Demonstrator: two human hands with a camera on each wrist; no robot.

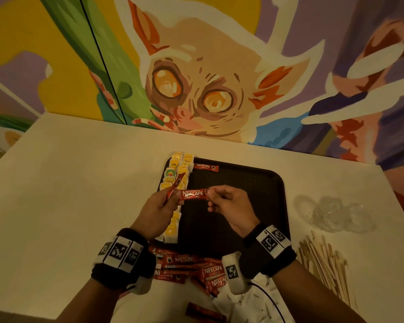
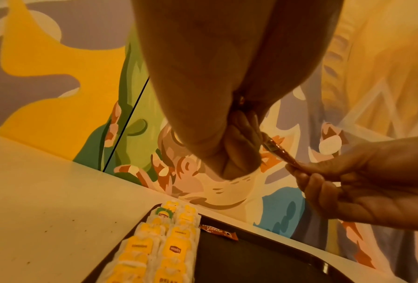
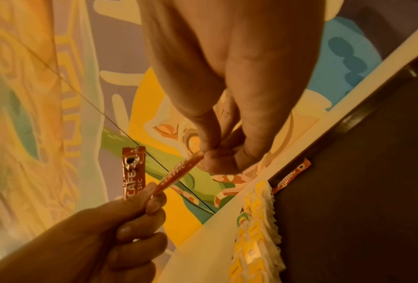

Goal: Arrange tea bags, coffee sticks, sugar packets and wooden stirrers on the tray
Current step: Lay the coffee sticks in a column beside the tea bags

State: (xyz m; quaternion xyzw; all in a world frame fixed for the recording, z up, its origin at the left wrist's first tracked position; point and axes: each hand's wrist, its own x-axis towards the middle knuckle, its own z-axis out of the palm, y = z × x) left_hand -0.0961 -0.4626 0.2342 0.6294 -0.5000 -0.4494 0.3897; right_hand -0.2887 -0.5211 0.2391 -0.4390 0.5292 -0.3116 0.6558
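Head view: a dark rectangular plastic tray sits on the pale surface. Above it, left hand and right hand pinch opposite ends of a red foil coffee stick, lying crosswise; the left also holds a second stick.

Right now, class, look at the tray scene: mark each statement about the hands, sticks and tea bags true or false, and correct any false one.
1. The right hand pinches a coffee stick. True.
2. The left hand is empty. False: it holds a second stick and the near end of the first.
3. Tea bags line the left edge of the tray. True.
4. Stirrers lie on the tray. False: they lie on the table, right of it.
5. One stick lies on the tray. True.
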